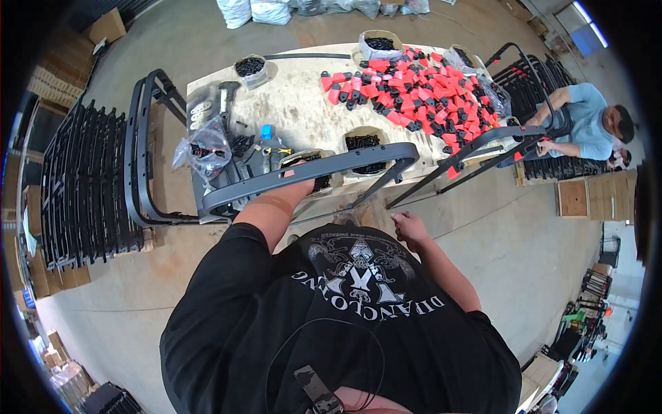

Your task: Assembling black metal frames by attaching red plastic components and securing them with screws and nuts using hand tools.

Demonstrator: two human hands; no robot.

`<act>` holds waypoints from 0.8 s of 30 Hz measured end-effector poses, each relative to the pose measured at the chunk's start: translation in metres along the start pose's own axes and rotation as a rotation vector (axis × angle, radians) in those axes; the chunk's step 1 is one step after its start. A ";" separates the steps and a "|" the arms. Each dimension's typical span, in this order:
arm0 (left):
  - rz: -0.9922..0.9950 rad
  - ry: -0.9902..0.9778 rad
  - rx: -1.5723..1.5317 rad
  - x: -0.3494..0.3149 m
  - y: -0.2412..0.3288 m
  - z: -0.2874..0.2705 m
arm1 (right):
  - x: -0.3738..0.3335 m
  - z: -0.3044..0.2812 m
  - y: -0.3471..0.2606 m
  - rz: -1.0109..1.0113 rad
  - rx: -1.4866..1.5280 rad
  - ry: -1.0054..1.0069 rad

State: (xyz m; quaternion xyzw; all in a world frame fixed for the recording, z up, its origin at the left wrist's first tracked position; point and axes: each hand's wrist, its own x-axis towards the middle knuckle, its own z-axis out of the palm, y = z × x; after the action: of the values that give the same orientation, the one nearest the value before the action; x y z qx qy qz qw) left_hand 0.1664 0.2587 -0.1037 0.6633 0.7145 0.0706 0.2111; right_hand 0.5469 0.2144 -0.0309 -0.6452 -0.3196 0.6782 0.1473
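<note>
One black frame (345,161) overlaps left hand (301,183), fingers unclear; right hand (411,228) loosely clenched.

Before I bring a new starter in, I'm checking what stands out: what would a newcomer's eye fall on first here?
The heap of bright red and black plastic pieces on the right part of the pale wooden table would probably draw the eye first. Next may come the curved dark metal frame over the table's near edge, and the row of upright black metal frames at far left.
</note>
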 end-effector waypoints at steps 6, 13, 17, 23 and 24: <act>0.050 0.060 0.023 0.010 -0.028 0.002 | -0.018 -0.022 0.008 0.048 0.116 0.098; -0.436 -0.125 -1.102 0.002 -0.027 0.004 | -0.010 -0.022 0.010 0.022 0.229 0.046; -0.540 -0.141 -1.514 -0.020 -0.015 -0.027 | -0.002 -0.001 -0.005 -0.016 0.232 -0.089; -0.442 -0.075 -1.802 -0.054 0.007 -0.069 | 0.008 0.033 -0.031 -0.052 0.154 -0.281; -0.425 -0.045 -1.849 -0.058 0.010 -0.073 | 0.013 0.038 -0.033 -0.053 0.177 -0.342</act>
State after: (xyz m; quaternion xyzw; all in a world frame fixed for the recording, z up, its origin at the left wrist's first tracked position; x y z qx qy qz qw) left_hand 0.1480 0.2164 -0.0220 0.0905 0.4768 0.5557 0.6750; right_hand 0.5016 0.2377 -0.0220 -0.4965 -0.2959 0.7992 0.1650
